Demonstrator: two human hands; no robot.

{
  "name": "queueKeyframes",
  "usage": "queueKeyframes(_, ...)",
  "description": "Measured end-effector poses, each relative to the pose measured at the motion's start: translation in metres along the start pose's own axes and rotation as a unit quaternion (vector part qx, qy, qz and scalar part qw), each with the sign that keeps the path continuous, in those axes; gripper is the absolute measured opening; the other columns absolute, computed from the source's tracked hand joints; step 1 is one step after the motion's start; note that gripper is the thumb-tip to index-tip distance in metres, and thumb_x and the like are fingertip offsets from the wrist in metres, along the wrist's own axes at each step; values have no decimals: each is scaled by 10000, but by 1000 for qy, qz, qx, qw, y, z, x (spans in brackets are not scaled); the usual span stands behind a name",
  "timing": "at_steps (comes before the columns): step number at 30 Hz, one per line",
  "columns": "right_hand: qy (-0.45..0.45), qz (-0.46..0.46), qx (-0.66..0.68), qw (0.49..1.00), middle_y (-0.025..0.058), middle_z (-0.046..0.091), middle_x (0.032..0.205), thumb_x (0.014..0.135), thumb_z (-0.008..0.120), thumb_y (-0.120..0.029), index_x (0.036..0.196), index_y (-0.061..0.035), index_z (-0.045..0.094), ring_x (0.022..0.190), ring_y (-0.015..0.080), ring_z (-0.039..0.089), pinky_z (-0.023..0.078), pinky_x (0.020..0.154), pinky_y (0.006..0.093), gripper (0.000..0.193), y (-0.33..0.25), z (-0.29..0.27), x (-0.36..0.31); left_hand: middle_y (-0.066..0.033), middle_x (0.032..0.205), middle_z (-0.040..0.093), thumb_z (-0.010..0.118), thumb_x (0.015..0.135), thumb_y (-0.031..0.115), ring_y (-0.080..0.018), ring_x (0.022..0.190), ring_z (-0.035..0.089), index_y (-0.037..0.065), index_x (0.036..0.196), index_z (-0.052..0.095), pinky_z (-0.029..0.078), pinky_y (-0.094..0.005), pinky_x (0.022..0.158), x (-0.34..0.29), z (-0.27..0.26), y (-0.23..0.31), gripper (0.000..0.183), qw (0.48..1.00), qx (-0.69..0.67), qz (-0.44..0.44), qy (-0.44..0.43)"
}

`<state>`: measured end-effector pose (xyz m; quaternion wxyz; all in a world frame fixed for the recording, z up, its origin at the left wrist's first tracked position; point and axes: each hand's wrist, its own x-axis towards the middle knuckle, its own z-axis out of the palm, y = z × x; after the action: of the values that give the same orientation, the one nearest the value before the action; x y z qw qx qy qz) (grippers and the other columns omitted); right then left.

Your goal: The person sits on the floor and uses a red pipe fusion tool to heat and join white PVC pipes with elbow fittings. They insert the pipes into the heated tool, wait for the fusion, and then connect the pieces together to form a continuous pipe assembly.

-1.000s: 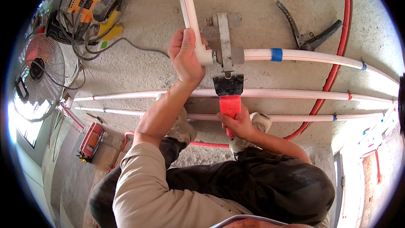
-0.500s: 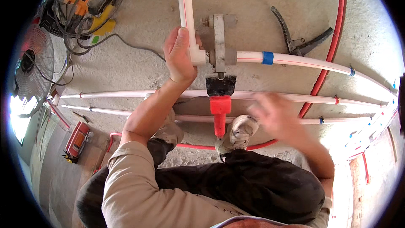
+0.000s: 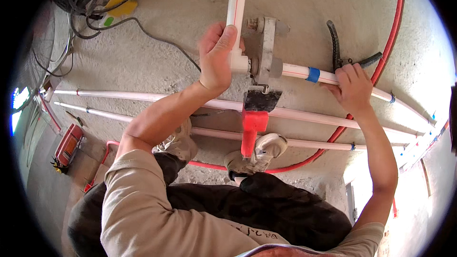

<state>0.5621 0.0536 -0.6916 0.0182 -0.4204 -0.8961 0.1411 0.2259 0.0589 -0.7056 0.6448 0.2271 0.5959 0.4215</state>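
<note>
My left hand [image 3: 216, 59] is wrapped around the lower end of a white plastic pipe [image 3: 238, 0] with a red stripe, just above its white elbow fitting [image 3: 240, 63]. The elbow butts against one side of the metal heating plate of a pipe fusion welder [image 3: 255, 122], whose red handle points toward me. On the plate's other side, a second white pipe [image 3: 294, 70] meets a grey socket. My right hand [image 3: 353, 84] is closed around this pipe, to the right of its blue band [image 3: 313, 74]. Black-handled pipe cutters [image 3: 334, 43] lie just beyond that hand.
Two long white pipes [image 3: 290, 113] cross the concrete floor in front of my shoes. A red hose [image 3: 391, 33] curves along the right. Tangled cables and a yellow tool [image 3: 124, 7] lie at far left. A red case [image 3: 69, 142] sits at left.
My right hand has moved up and right from beside the welder's handle and taken hold of the right-hand pipe. My left hand keeps its grip; the whole view has shifted.
</note>
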Motion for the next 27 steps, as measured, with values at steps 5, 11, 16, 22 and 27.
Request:
queueKeyframes(5, 31, -50, -2, 998, 82, 538, 814, 712, 776, -401, 824, -66, 564, 728, 271, 552, 435, 621, 378, 412, 4, 10, 0, -36, 765, 575, 485, 1024, 355, -110, 654, 521, 55, 997, 569, 435, -251, 587, 0, 7, 2, 313, 998, -39, -36, 29)
queueKeyframes(11, 95, -76, 21, 992, 79, 534, 777, 750, 757, -352, 813, -56, 577, 665, 237, 540, 413, 559, 361, 353, 6, 13, 5, -37, 778, 573, 464, 1030, 354, -110, 649, 514, 58, 1008, 567, 425, -254, 582, -1, 7, 5, 314, 999, -15, -27, 22)
queueKeyframes(16, 90, -68, 56, 992, 100, 540, 774, 741, 769, -303, 802, -38, 580, 656, 256, 546, 432, 565, 355, 331, 6, 12, 5, -41, 799, 568, 463, 1028, 363, -107, 670, 508, 53, 1019, 562, 421, -251, 593, -3, 10, 4, 325, 999, -19, -30, 27)
queueKeyframes(22, 81, -66, 79, 991, 137, 571, 824, 724, 792, -330, 838, -5, 587, 693, 303, 570, 465, 614, 394, 401, 6, 11, 6, -38, 806, 575, 487, 1018, 374, -105, 683, 513, 46, 1079, 575, 419, -245, 609, -3, 9, 0, 345, 999, -9, -24, 19)
queueKeyframes(27, 98, -72, 87, 989, 109, 540, 792, 716, 784, -312, 812, -20, 579, 667, 272, 549, 439, 566, 377, 369, 7, 11, 8, -37, 808, 589, 490, 1021, 356, -107, 696, 532, 44, 1091, 586, 419, -241, 614, -3, 11, -2, 334, 1000, 3, -10, 28)
